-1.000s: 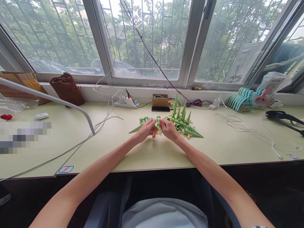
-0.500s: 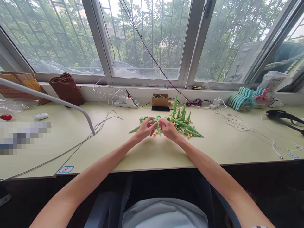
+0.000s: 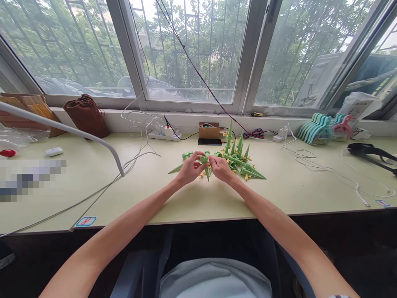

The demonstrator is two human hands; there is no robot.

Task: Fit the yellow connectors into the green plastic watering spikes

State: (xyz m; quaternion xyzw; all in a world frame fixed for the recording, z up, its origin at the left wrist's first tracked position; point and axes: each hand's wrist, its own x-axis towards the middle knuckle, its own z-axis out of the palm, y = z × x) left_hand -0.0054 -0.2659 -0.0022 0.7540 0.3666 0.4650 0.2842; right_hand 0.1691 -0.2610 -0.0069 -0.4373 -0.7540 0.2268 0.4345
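Between the thumb and fingers of my left hand [image 3: 190, 168] is a green plant watering spike [image 3: 206, 169], its cup end up and its point slanting down toward the table. My right hand [image 3: 219, 169] is pinched closed right beside the cup end; what its fingertips grip is hidden. More green spikes with small yellow valves lie in a heap [image 3: 245, 166] just right of my right hand, several of them standing point up. Another green spike [image 3: 176, 169] lies left of my left hand, partly covered by it. Small yellow valves [image 3: 201, 175] show on the table beneath my hands.
A phone [image 3: 209, 142] lies behind the hands in front of a small cardboard box [image 3: 208, 131]. Left of it is a power strip [image 3: 165, 135] with white cables. Teal hangers [image 3: 315, 129] stand at right. A grey curved tube [image 3: 93, 138] crosses the left foreground.
My left hand has turned the spike, so its point now hangs lower and shows between the hands. The left fingers have opened out around the cup. My right hand has barely moved.
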